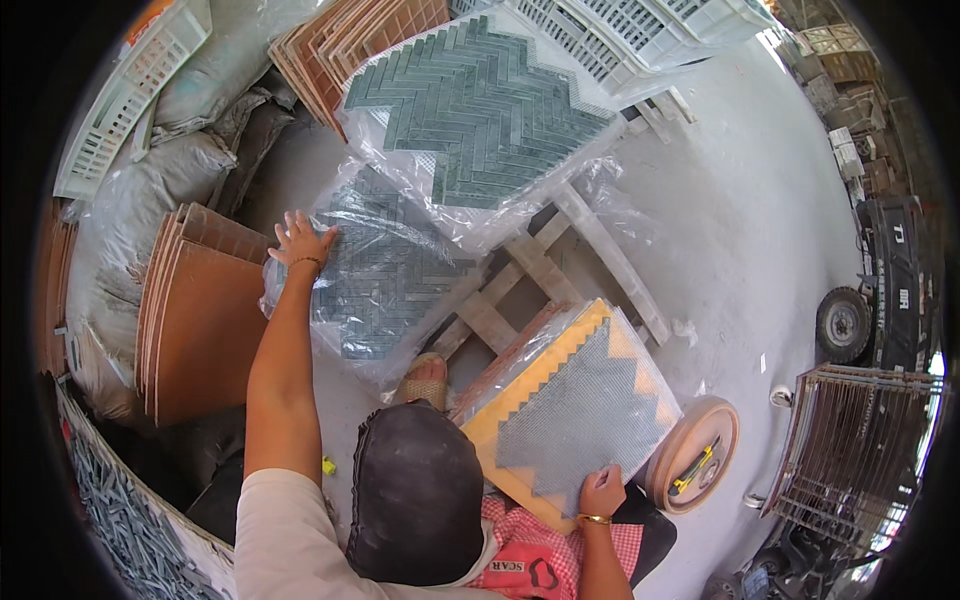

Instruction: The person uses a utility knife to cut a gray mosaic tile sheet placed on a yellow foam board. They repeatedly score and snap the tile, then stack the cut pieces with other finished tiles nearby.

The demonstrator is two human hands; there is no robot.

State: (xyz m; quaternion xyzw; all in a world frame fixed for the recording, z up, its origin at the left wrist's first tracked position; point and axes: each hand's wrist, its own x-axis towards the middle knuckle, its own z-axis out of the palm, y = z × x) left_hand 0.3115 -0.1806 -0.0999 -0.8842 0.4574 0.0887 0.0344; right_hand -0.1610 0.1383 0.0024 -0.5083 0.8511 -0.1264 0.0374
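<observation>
My left hand [300,243] lies flat, fingers spread, on the upper left corner of a clear plastic bag of green herringbone mosaic sheets [385,280] that leans on a wooden frame. My right hand [600,492] grips the lower edge of a grey mesh-backed mosaic sheet [580,410]. That sheet lies face down on a yellow board [490,435] resting over my lap. A second bagged green herringbone sheet [480,110] lies above the first one.
A wooden slat frame [590,245] sits on the concrete floor. Brown boards [200,320] stand at the left, with grey sacks [190,160] and white crates [620,30] behind. A round tray with a yellow-handled tool [695,455], a metal cage [860,440] and a vehicle wheel [843,323] are at the right. My sandalled foot [428,375] is below the bag.
</observation>
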